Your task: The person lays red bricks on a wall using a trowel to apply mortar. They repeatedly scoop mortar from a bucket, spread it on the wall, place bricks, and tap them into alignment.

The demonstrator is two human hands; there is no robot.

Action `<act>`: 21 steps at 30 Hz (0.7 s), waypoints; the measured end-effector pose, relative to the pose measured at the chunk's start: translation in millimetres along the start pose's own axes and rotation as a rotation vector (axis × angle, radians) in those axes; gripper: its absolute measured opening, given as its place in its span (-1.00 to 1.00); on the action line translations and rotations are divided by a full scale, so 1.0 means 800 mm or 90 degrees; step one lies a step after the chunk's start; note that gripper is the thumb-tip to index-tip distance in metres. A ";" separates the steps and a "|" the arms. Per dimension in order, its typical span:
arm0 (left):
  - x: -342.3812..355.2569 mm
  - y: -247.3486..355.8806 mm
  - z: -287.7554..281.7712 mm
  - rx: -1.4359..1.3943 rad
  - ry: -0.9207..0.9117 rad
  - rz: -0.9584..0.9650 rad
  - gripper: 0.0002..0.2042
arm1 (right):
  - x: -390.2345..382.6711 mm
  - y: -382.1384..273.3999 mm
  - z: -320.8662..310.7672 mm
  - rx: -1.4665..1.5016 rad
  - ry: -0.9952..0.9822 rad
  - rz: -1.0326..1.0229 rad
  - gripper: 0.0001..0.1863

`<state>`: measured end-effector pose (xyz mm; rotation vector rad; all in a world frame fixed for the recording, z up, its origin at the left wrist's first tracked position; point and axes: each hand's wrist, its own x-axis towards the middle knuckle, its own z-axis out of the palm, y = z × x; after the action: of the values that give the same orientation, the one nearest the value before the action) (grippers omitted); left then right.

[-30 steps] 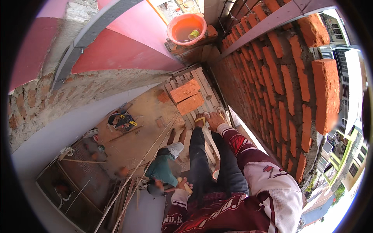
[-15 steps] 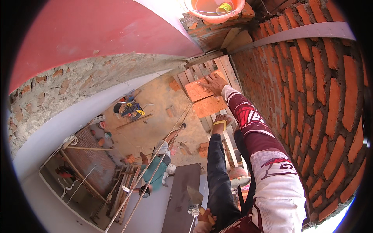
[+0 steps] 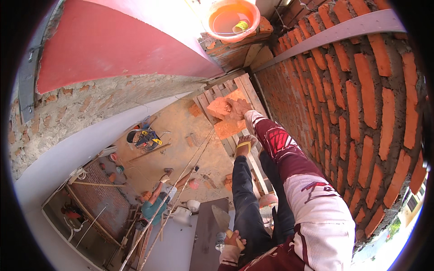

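My right hand (image 3: pixel 237 108) grips an orange brick (image 3: pixel 216 107), tilted up from a wooden plank platform (image 3: pixel 242 84) over more brick (image 3: pixel 226 130) lying on the boards. My left hand (image 3: pixel 234 240), low in the middle, is closed round the wooden handle of a trowel (image 3: pixel 222 219), its metal blade pointing up and left. My dark-trousered legs stretch along the platform, with one bare foot (image 3: pixel 245 144) just below the bricks.
A mortared brick wall (image 3: pixel 350 117) rises at my right. An orange basin (image 3: pixel 217 20) of water sits on a ledge above. Ropes (image 3: pixel 158 217) run down on the left. A person (image 3: pixel 151 207) in teal is on the floor below, near tools (image 3: pixel 142 140) and planks.
My right hand went from beside my foot onto the bricks and has now tipped one up. My left hand still holds the trowel. The person below has shifted position.
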<state>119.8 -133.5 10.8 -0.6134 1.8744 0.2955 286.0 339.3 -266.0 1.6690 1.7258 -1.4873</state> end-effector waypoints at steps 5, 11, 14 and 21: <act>0.015 0.030 -0.012 -0.015 -0.096 0.033 -0.75 | -0.188 0.042 0.027 0.887 0.017 -0.087 -0.25; 0.038 0.140 0.011 0.020 -0.155 0.081 -0.71 | -0.487 0.029 -0.036 1.317 -0.096 -0.198 -0.11; 0.072 0.206 0.024 0.078 -0.236 0.159 -0.71 | -0.605 0.019 -0.073 1.110 0.137 -0.273 -0.15; 0.081 0.335 0.009 0.224 -0.123 0.192 -0.73 | -0.856 0.043 -0.045 0.777 0.564 -0.043 -0.15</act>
<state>-38.0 76.6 -73.9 -0.0599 1.7714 0.2040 515.1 -8.9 279.4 3.2704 1.0812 -2.2468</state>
